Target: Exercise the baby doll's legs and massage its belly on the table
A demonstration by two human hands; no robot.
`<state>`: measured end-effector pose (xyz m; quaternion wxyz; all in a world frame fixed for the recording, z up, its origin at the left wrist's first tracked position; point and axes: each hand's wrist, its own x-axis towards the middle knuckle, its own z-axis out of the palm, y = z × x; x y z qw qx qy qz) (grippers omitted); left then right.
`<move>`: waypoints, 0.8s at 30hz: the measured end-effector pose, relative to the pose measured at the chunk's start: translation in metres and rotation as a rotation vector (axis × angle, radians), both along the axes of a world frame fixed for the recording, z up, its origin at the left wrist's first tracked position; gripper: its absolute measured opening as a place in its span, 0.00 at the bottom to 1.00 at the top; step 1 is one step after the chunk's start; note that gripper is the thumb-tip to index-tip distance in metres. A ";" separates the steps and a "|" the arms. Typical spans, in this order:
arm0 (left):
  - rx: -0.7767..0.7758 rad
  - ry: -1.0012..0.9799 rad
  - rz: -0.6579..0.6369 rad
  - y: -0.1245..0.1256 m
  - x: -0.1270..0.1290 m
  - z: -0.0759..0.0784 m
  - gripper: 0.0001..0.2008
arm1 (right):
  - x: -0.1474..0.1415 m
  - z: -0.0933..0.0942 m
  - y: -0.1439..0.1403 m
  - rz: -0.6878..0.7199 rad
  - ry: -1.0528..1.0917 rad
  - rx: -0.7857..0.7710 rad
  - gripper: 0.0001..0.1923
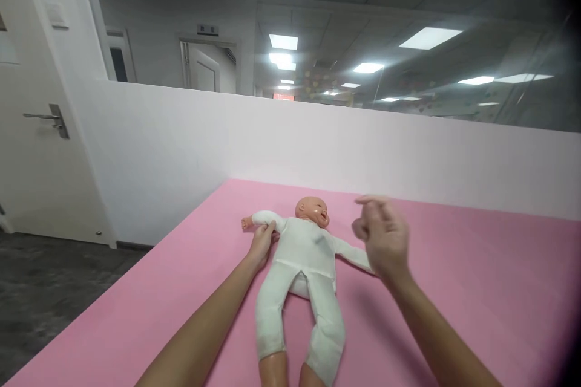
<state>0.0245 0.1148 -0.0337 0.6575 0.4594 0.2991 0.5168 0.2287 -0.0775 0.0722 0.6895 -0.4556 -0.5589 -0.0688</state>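
I see the doll (302, 266) lying face up mid-mat (476, 290), head toward the far edge. My left hand (262, 244) grips its sleeve; my right hand (384, 237) hovers loosely curled, holding nothing. Judged step: positioning; next needs a steady hold on the other arm.

I see a plain white suit (303, 266) on the peach-toned doll (312, 210) under my hands, a solid pink mat (476, 290) with no pattern beneath it, a white wall (318, 145) behind, a white door (31, 151) with a silver handle (49, 117), and dark grey floor (40, 290).
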 end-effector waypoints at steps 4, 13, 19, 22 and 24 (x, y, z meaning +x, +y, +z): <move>0.083 0.143 0.089 -0.001 -0.001 -0.002 0.22 | -0.004 -0.042 0.022 0.001 0.015 -0.212 0.22; 0.323 0.464 0.385 -0.011 -0.026 0.020 0.25 | 0.004 -0.113 0.032 0.126 -0.179 -0.418 0.26; 0.507 0.302 0.647 -0.028 -0.052 0.129 0.17 | 0.001 -0.117 0.039 0.182 -0.102 -0.411 0.27; 0.705 -0.077 0.725 -0.060 -0.064 0.205 0.19 | 0.002 -0.118 0.041 0.187 -0.088 -0.405 0.27; 0.805 -0.269 0.800 -0.085 -0.072 0.242 0.21 | 0.002 -0.119 0.042 0.186 -0.080 -0.402 0.28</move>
